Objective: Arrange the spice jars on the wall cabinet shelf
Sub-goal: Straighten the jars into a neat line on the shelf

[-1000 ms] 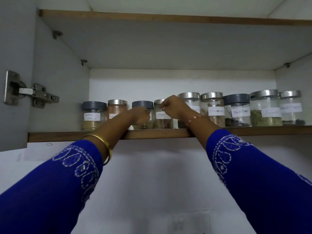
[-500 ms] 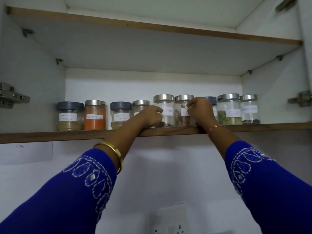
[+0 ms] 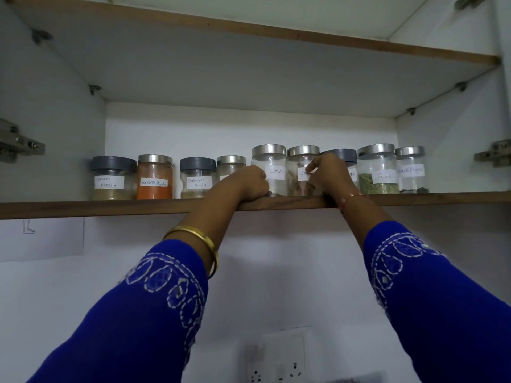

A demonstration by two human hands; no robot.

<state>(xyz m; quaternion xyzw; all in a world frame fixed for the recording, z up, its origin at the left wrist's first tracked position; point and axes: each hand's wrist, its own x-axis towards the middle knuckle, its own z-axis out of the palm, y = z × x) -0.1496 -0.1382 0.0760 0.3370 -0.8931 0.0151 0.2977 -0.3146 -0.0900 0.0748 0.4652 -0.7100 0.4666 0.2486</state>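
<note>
I am observing a brown-edged wall cabinet shelf (image 3: 83, 209) carrying one row of nine clear spice jars, all standing upright. Starting at the left, I am noting a grey-lidded jar labelled Masala (image 3: 112, 178), a steel-lidded jar of orange red chilli powder (image 3: 154, 176), a grey-lidded jar labelled Coriander Powder (image 3: 197, 177), then a small steel-lidded jar (image 3: 230, 167) partly hidden by the left hand (image 3: 247, 183). That hand is lying curled at the shelf's front edge, its knuckles touching the steel-lidded Cloves jar (image 3: 272, 169); I cannot tell whether it is gripping anything. The right hand (image 3: 329, 172) is pinching the steel-lidded jar of brown pieces (image 3: 300, 170), fingers curling over its label. Behind that hand a grey-lidded jar (image 3: 344, 155) is showing, followed by a steel-lidded jar of green seeds (image 3: 377, 169) and a steel-lidded Black Pepper jar (image 3: 411, 170).
</note>
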